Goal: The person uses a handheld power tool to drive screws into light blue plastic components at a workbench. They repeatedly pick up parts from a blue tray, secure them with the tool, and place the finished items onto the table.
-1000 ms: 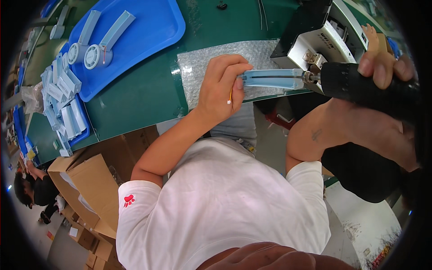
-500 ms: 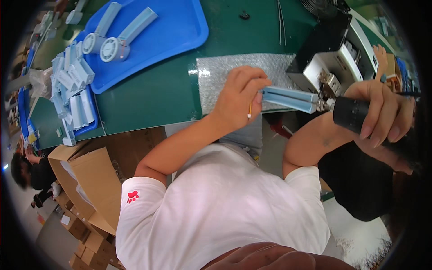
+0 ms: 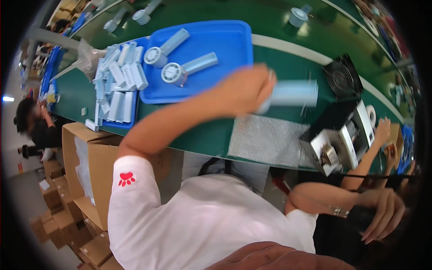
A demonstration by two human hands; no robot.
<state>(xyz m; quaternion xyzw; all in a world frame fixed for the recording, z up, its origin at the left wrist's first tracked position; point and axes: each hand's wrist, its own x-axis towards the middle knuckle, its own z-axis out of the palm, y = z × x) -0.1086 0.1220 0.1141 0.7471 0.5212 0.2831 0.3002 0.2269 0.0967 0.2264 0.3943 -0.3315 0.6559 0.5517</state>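
My left hand (image 3: 254, 90) is closed around the end of a light-blue handheld fan (image 3: 294, 93), held above the table near the blue tray (image 3: 240, 33). The fan's long handle points right and is smeared by motion; my fingers hide much of its other end. Down at the right, my right hand (image 3: 382, 216) is closed around a dark electric screwdriver (image 3: 357, 218). Its metal nose and thin bit point left, away from the fan. Two light-blue fans (image 3: 173, 73) with round heads lie on the tray.
Light-blue housing parts (image 3: 121, 74) are heaped in a bin left of the tray. Bubble wrap (image 3: 270, 141) lies at the table's front edge, beside a black-and-silver box (image 3: 335, 139). A black fan (image 3: 344, 76) stands behind it. Another person's hand (image 3: 382, 130) is at the right.
My left hand has lifted the fan forward, away from the screwdriver. My right hand has drawn the screwdriver down and back. The view has shifted, showing more of the far table.
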